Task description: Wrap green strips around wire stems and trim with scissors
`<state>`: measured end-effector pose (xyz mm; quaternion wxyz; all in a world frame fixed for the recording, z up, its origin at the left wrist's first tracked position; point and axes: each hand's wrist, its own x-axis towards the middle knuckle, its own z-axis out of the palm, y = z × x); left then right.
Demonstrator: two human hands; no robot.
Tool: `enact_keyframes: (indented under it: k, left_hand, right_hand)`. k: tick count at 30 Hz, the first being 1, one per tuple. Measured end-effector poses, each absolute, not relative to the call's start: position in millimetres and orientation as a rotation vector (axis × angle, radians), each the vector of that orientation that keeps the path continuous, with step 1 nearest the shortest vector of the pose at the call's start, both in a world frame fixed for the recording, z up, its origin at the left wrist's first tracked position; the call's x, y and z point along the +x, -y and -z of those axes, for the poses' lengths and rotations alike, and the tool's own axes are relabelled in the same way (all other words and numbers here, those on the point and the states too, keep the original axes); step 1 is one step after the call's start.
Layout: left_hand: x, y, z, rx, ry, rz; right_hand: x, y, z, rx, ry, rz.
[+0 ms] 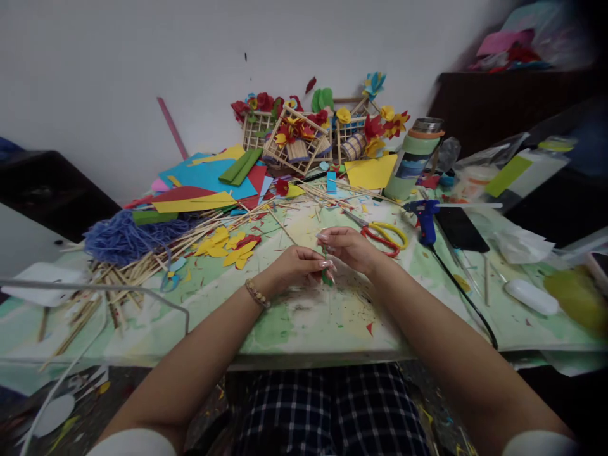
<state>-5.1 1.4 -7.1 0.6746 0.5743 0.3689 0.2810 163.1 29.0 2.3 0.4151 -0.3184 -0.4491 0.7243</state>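
Observation:
My left hand (295, 266) and my right hand (348, 247) meet over the middle of the table (294, 329). Both are closed in a pinch on a small green piece (327, 276) that shows between the fingertips. A beaded bracelet (257, 294) sits on my left wrist. Yellow-and-red scissors (382, 234) lie just right of my right hand. Yellow and red paper petals (230, 247) lie to the left of my left hand.
Wooden sticks (137, 269) and blue yarn (124, 237) cover the left side. Coloured paper sheets (209, 183) and stick baskets with paper flowers (304, 136) stand at the back. A blue glue gun (426, 218), a phone (460, 229) and a tumbler (412, 158) are on the right.

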Motion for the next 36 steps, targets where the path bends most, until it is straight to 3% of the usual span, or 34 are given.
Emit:
enact_keyframes:
  k: [10,19,36]
  left_hand:
    - [-4.2,-0.2,7.6,1.275,-0.764,-0.631]
    - [-5.0,-1.1,4.5,1.249,-0.783,-0.721]
    - [-4.6,-2.5,9.3,1.271,-0.838,-0.62]
  right_hand:
    - [159.3,-27.4,-1.3,-0.856,1.13,-1.725]
    - [163.4,-26.6,-1.3,-0.754,1.187,-1.905]
    - [158.1,-24.2,-1.7,-0.798,1.185,-1.71]
